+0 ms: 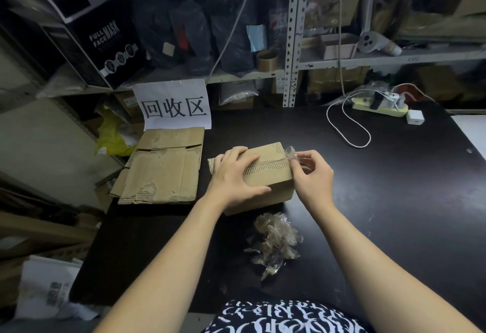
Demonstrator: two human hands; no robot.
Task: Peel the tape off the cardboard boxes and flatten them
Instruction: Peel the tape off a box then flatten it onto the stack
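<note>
Head cam: L hand (236, 177) flat, fingers spread, pressing on top of cardboard box (271, 157), mid black table (394, 188). R hand (313, 174) pinches clear tape strip (291, 154) at box's right top edge, strip partly lifted. Left of box: flattened boxes (163, 169). Crumpled tape wad (276, 243) in front, apart.

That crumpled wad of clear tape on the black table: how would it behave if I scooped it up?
The tape wad probably weighs almost nothing: it is thin, see-through film, loosely crumpled. It is likely floppy rather than stiff, since loose ends stick out. It may cling to your skin or the table, being peeled adhesive tape.
</note>
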